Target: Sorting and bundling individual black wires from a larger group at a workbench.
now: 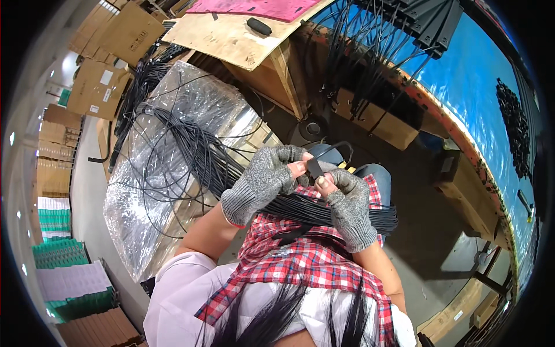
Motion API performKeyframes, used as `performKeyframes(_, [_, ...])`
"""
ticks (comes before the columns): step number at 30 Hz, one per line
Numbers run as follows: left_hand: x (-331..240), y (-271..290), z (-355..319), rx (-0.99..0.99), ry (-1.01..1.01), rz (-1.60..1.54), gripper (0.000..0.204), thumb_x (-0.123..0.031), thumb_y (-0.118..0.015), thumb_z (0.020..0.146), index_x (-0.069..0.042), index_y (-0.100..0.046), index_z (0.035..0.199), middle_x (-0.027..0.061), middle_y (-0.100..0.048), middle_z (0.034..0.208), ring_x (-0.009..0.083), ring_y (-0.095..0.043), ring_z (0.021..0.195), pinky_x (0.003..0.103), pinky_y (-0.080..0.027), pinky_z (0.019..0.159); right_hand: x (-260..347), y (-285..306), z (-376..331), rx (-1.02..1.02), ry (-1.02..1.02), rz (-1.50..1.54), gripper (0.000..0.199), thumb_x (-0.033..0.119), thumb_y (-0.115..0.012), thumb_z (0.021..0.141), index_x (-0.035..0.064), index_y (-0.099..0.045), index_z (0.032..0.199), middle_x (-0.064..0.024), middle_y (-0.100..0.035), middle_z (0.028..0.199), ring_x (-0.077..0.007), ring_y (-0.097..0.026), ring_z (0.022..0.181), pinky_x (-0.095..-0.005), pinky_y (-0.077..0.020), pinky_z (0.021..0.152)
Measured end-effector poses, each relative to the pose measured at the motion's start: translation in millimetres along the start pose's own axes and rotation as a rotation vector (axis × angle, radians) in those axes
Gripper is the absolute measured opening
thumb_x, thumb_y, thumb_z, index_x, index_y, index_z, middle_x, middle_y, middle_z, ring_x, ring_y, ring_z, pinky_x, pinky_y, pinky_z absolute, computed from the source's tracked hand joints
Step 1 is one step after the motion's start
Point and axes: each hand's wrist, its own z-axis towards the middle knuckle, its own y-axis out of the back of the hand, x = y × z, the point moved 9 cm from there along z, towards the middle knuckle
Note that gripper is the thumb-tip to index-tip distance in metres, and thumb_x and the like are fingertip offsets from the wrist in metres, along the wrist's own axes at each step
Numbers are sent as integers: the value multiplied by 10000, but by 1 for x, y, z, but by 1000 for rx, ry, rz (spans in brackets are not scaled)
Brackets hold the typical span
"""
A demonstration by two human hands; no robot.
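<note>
Both hands wear grey knitted fingerless gloves and meet above my lap. My left hand (263, 176) pinches a small flat black strip (314, 168) between thumb and finger. From the other side, my right hand (351, 202) grips the lower end of the same strip with thumb and fingers. A thin black cable (348, 146) curves up behind the fingertips; whether it joins the strip is hard to see. Below the hands a thick bundle of black cables (295, 209) lies across the red checked apron (312, 260) and runs on to the left.
More cables (193, 144) spread over a stack wrapped in clear plastic (139, 214) at the left. Ahead stands a wooden table (222, 37) with a dark handle-like object (259, 26). A blue-covered table (462, 98) curves along the right, cables hanging off it. Cardboard boxes (130, 32) stand far left.
</note>
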Motion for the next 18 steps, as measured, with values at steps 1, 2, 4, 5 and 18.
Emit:
performKeyframes(1, [1, 0, -1, -1, -1, 0, 256, -132, -588, 776, 29, -567, 973, 43, -596, 701, 54, -507, 557, 157, -374, 483, 0, -1, 0, 1, 1, 0, 156, 119, -562, 827, -31, -601, 849, -14, -602, 751, -44, -510, 671, -181, -416, 619])
performKeyframes(2, [3, 0, -2, 1, 10, -33, 256, -133, -588, 775, 27, -569, 974, 41, -598, 717, 54, -511, 575, 158, -377, 492, 0, 0, -1, -3, 0, 8, 159, 120, -562, 826, -32, -601, 856, -14, -601, 752, -44, -509, 672, -181, -416, 620])
performKeyframes(4, [7, -1, -3, 6, 32, -100, 257, -134, -588, 772, 22, -573, 975, 37, -603, 747, 53, -520, 612, 160, -384, 510, 0, 0, -2, -11, 0, 25, 165, 121, -563, 826, -34, -601, 869, -13, -600, 752, -44, -507, 675, -180, -415, 622])
performKeyframes(5, [7, -1, -4, 7, 31, -102, 257, -134, -588, 772, 22, -573, 975, 37, -603, 747, 53, -520, 612, 160, -384, 510, -1, 0, -2, -12, 1, 23, 165, 121, -563, 826, -34, -601, 869, -13, -600, 752, -44, -507, 675, -180, -415, 622])
performKeyframes(18, [12, 2, -6, -80, 56, -144, 262, -175, -587, 781, 7, -567, 968, 3, -558, 692, 52, -496, 566, 169, -375, 487, 10, -4, 37, 227, 249, -254, 267, 129, -616, 778, -24, -574, 993, -89, -585, 931, -136, -548, 866, -257, -440, 749])
